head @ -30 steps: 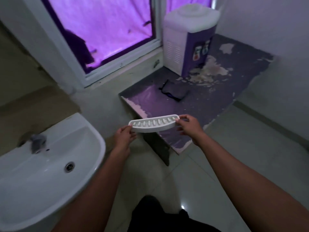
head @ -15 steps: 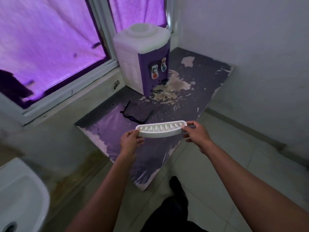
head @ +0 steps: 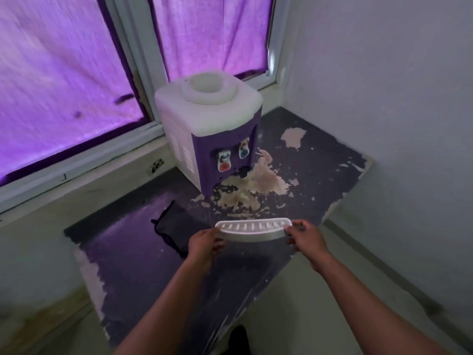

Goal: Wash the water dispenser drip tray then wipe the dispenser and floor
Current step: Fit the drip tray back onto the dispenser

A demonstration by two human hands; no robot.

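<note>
1. A second ago the sink filled the lower left of my view. Now it is gone, and the water dispenser (head: 208,134) sits dead ahead at 12 o'clock, larger and nearer than before. I have turned away from the basin and am closing on the dispenser.

2. The drip tray (head: 253,228) has stayed level between my hands the whole way. My left hand (head: 204,243) grasps its left end and my right hand (head: 305,238) grasps its right end, slotted face up. It hangs in the air above the worn purple platform (head: 122,257), well short of the dispenser's front.

3. I judge the washing part to be over, since I am carrying the tray away from the sink. I cannot tell from here whether it is wet or clean.

4. The likely next step is to seat the tray in the recess under the two taps (head: 234,156), where a dark gap shows at the base.

5. A dark cloth (head: 170,230) lies on the platform at about 10 o'clock from the tray, near my left hand, ready for wiping.

6. The peeled, pale patches (head: 252,185) in front of the dispenser mark where the wiping of the floor still waits.
</note>
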